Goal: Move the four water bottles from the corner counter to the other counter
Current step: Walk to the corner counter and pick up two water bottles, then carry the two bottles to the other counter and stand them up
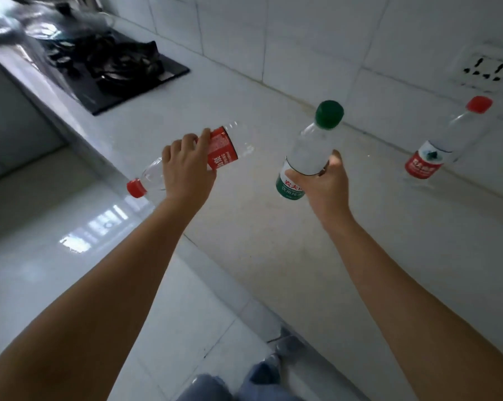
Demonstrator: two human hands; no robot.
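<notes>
Your left hand (186, 166) wraps the tipped red-capped bottle (183, 163) and your right hand (322, 180) clasps the upright green-capped bottle (308, 151), both lifted for carrying, while another red-capped bottle (444, 140) waits far right on the counter (273, 241).

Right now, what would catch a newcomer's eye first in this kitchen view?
Two bottles held mid-air over the counter: the left hand tips a red-capped bottle sideways, the right hand holds a green-capped bottle upright. A third bottle stands at right by the tiled wall.
</notes>
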